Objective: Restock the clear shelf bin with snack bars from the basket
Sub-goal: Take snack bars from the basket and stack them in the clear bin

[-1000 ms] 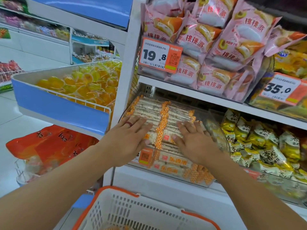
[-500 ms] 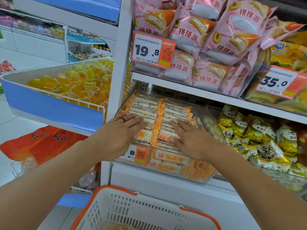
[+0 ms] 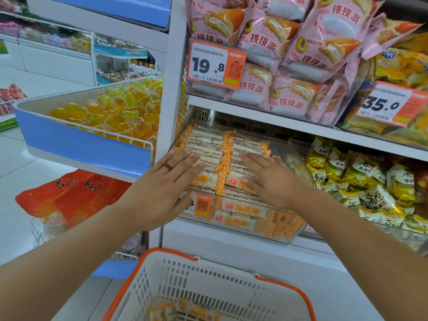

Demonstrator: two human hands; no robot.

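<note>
Left hand (image 3: 159, 191), right hand (image 3: 271, 179) flat, fingers straight (gripping nothing), pressing snack bars (image 3: 217, 156) in clear bin (image 3: 278, 230).

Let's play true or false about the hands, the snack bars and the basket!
1. Both hands, left hand and right hand, lie flat on the orange-checked snack bars in the clear plastic shelf bin. True.
2. The white basket with orange rim is empty. False: a few bars lie at its bottom.
3. The left hand wears a red ring. True.
4. The orange price tag above says 35.0. False: it says 19.8.
</note>
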